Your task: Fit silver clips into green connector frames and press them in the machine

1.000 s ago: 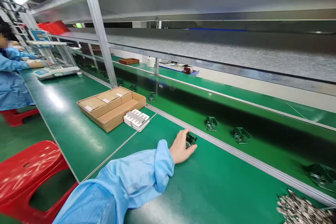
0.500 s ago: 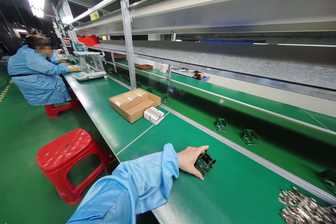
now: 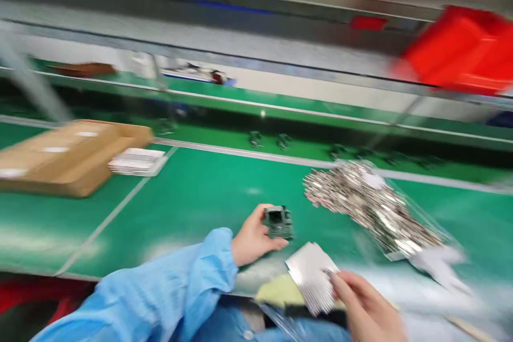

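My left hand (image 3: 252, 238) grips a small dark green circuit board assembly (image 3: 279, 223) by its left side, over the green bench near its front edge. To the right and lower, my right hand (image 3: 366, 304) pinches a small dark piece at its fingertips, too blurred to make out. Beside those fingertips is a silvery ridged plate (image 3: 312, 277), over the bench's front edge. A heap of small shiny metal parts (image 3: 360, 197) lies on the bench to the right, partly on a clear plastic bag.
A cardboard box (image 3: 80, 157) stands at the left, with a stack of white cards (image 3: 138, 162) beside it. Several board assemblies (image 3: 284, 141) lie in the sunken green strip behind the bench. Red bins (image 3: 460, 53) sit on the shelf at upper right.
The view has swung right, bringing in the whole metal heap, the red bins, the ridged plate and my right hand. My left hand, still holding the board assembly, is now closer to my body.
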### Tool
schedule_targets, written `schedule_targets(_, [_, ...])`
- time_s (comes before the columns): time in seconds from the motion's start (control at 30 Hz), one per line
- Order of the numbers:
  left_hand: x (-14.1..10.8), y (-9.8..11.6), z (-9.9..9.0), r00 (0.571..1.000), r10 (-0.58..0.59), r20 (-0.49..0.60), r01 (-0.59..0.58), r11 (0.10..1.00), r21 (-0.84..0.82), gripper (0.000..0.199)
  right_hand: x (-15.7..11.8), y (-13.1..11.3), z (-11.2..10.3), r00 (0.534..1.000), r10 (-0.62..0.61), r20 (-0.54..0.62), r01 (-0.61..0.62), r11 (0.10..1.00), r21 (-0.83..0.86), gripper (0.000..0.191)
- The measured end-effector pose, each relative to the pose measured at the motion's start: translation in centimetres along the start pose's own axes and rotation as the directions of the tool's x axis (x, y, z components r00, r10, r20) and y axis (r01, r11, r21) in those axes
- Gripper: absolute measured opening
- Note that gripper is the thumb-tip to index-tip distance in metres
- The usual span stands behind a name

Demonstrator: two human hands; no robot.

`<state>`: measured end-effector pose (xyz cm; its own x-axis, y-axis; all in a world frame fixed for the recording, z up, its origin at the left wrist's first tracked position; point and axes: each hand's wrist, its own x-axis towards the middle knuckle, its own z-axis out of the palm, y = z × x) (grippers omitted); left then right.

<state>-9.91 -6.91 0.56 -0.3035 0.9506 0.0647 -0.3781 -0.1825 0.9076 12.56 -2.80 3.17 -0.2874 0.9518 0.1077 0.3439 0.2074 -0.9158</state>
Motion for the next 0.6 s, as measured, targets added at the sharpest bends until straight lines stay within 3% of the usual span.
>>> schedule_targets(0.07, [-0.4, -0.2, 0.6, 0.997, -0.048, 0.057, 0.049, 0.999, -0.021, 0.065, -0.3, -0.8, 0.4, 0.997, 0.028, 0.074, -0.034, 0.996, 0.085, 0.029])
schedule_targets(0.17, [-0.4, -0.4, 0.4, 0.985, -0.057, 0.163, 0.060, 0.998, -0.011, 0.056, 0.6, -1.6, 2.1, 0.996, -0.091, -0.003, 0.091, 0.992, 0.088, 0.020])
schedule_targets(0.27, [-1.0, -0.4, 0.2, 0.973, -0.063, 0.222, 0.055, 0.998, 0.042, 0.049, 1.0, -2.1, 3.8, 0.991, -0.135, 0.011, 0.135, 0.990, 0.046, 0.013])
schedule_targets(0.6, [-1.9, 0.0, -0.5, 0.952, -0.093, 0.292, 0.034, 0.979, 0.201, 0.046, 1.2, -2.5, 6.2, 0.979, -0.179, 0.099, 0.173, 0.983, 0.065, 0.008])
